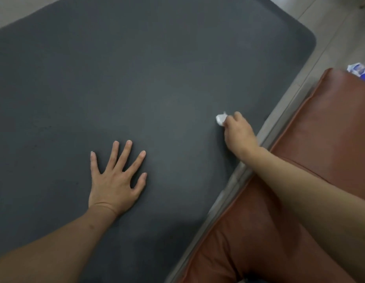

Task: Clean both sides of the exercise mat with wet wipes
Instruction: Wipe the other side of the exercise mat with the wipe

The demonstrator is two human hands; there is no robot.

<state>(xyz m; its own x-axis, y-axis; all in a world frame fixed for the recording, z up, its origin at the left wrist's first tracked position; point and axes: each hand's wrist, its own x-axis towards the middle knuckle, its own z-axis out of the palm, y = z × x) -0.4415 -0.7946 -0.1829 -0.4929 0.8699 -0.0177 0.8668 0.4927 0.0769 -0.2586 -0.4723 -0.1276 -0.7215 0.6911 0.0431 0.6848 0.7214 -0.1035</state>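
right hand [237, 132] pinching balled wet wipe [220, 119] near exercise mat [157, 78] right edge; unwiped expanse stretching leftward and away. left hand [116, 180] splayed flat, pressing mat down.

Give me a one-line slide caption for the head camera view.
Right hand wipes the dark exercise mat with a wet wipe while the left hand presses flat on it.

Left hand [116, 176] flat, palm down, fingers straight & spread wide, thumb out to the side; bare forearm runs back to lower left. Right hand [237, 132] further fwd, fingers curled, knuckles up, pinching a small crumpled white wet wipe [220, 119]; right forearm bare, stretched out from lower right.
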